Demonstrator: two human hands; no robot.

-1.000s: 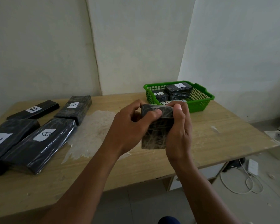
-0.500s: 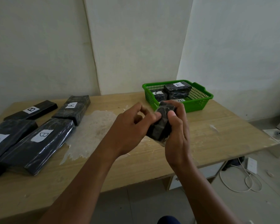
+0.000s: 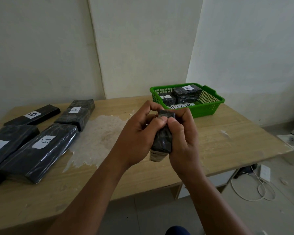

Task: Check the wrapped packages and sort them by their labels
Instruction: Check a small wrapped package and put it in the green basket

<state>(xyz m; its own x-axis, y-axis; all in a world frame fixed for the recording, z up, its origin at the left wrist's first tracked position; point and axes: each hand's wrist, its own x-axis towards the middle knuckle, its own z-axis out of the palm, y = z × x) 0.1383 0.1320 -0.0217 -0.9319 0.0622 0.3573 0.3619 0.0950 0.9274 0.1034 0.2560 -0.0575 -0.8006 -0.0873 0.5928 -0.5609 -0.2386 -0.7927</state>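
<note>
Nearest the camera, both forearms reach up from six o'clock and meet just right of centre, above the wooden table (image 3: 210, 146). The left hand (image 3: 139, 134) and the right hand (image 3: 182, 134) both grip one small black wrapped package (image 3: 162, 141), held on edge off the tabletop. The right hand's fingers curl round its far side with the thumb pressed on the near face; the left thumb pinches the upper end, touching the right thumb. No label shows on the faces in view.

At nine o'clock, near the table's left edge, lies a large package marked B (image 3: 39, 150), with a package marked C (image 3: 5, 143) touching its left side. Beyond them, toward ten o'clock, lie a package marked A (image 3: 76, 114) and, left of it, a slim flat package marked B (image 3: 32, 115). A pale, rough patch (image 3: 98, 138) of tabletop spreads between these packages and the hands.

Farther off, at one o'clock, a green basket (image 3: 209, 107) stands on the table's back right part. Inside it lie a package labelled A (image 3: 187, 93), a smaller one labelled C (image 3: 167, 98) just left of it, and a white strip with writing I cannot read.

At four o'clock, white cables (image 3: 251, 189) lie on the floor beside the table.
</note>
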